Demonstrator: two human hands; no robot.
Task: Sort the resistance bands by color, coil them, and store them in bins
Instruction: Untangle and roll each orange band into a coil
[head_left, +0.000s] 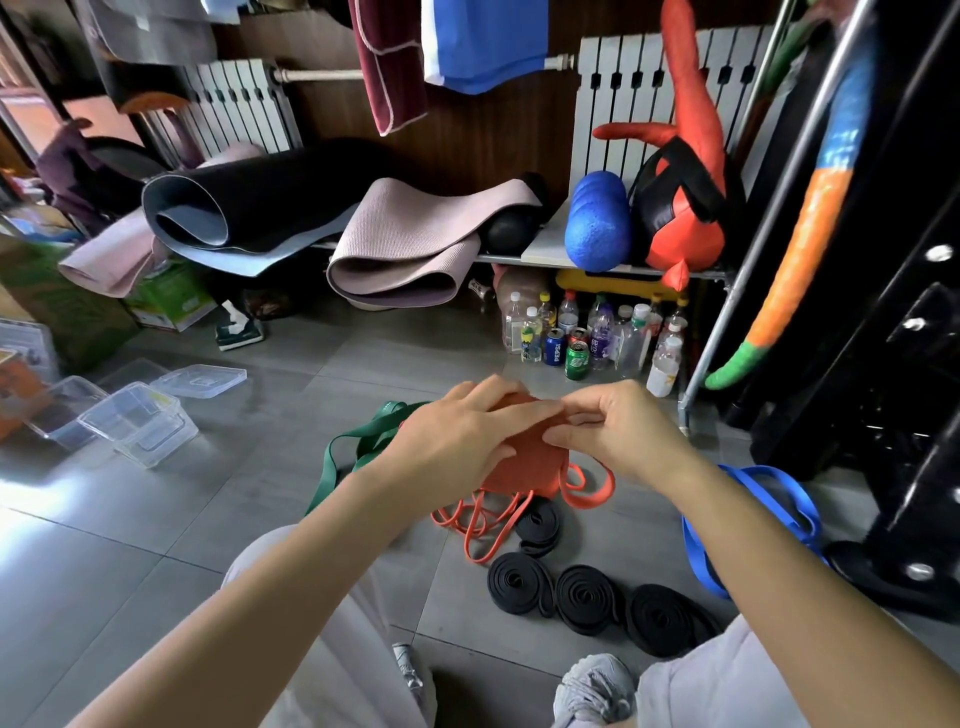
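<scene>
Centrally, left hand (457, 436) and right hand (618, 431) each had a grip clenched on the partly coiled orange band (524, 460), loose loops trailing onto the floor (156, 519). Coiled black bands (519, 579) lay lower centre; green band (363, 441) left, blue band (753, 514) lower right, clear bins (135, 421) far left.

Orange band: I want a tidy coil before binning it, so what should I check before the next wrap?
1. Grip on orange band: left hand holds the coil, right hand pinches its edge: ok.
2. Loose tail untangled: loops cross on the floor: cannot tell.
3. Black coils clear of tail: half-wound black band lies against it: not ok.
4. Clear bins open: ok.
</scene>
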